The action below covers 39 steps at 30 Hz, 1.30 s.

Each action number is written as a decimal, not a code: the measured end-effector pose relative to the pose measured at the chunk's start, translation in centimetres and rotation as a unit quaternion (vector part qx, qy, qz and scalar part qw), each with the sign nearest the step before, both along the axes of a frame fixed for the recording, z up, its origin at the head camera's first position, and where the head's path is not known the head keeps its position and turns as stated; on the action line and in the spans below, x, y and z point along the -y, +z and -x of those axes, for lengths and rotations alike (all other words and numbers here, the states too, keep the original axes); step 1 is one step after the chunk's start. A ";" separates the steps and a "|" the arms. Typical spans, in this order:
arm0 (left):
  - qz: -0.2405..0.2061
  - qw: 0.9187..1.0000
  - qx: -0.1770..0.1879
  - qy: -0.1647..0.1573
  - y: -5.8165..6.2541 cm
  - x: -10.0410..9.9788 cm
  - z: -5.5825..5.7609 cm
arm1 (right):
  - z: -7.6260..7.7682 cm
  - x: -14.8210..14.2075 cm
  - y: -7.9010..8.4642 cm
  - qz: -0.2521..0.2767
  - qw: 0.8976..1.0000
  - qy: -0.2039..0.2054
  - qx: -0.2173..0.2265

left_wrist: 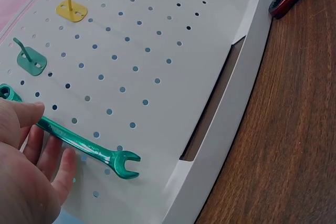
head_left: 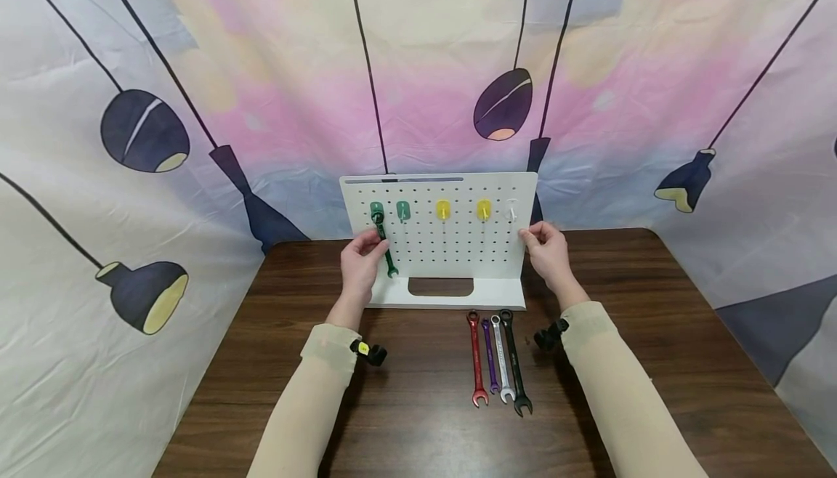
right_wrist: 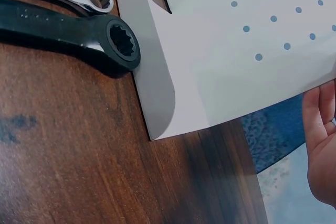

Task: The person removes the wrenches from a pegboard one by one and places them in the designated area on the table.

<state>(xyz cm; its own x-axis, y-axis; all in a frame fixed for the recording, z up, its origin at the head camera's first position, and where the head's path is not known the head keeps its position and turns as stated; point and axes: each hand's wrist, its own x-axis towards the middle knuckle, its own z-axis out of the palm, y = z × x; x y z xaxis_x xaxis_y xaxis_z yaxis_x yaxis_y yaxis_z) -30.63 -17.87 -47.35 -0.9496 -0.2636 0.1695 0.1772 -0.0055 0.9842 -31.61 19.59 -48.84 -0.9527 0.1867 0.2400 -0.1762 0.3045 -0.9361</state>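
Observation:
A white pegboard stand (head_left: 458, 264) stands upright on the table. A green combination wrench (head_left: 386, 251) slants down its left side, its ring end at the leftmost green hook (head_left: 376, 206) and its open end lowest. My left hand (head_left: 360, 267) pinches the wrench's shaft; in the left wrist view the thumb lies across it, with the other fingers below. My right hand (head_left: 551, 254) grips the board's right edge, thumb in front; the right wrist view shows its fingers (right_wrist: 314, 116) at that edge. The ring end is partly hidden behind the hand in the left wrist view.
Right of the wrench are another green hook (head_left: 403, 210), two yellow hooks, one being this yellow hook (head_left: 484, 209), and a clear hook (head_left: 512, 209). Before the stand lie red (head_left: 476, 358), purple (head_left: 490, 358), silver (head_left: 501, 358) and black (head_left: 515, 365) wrenches. A patterned cloth (head_left: 431, 115) hangs behind.

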 end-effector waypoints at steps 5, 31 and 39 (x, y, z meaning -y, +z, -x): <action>0.000 1.000 0.017 -0.008 0.2 -0.1 -0.2 | 0.0 0.0 0.0 -0.002 1.000 0.003 -0.002; 0.023 0.997 0.048 -0.062 0.6 1.6 -2.8 | -0.4 0.0 0.2 -0.001 1.000 0.005 0.009; 0.042 0.994 0.068 -0.076 0.9 2.4 -3.5 | -0.4 0.0 0.2 -0.007 1.000 0.009 0.005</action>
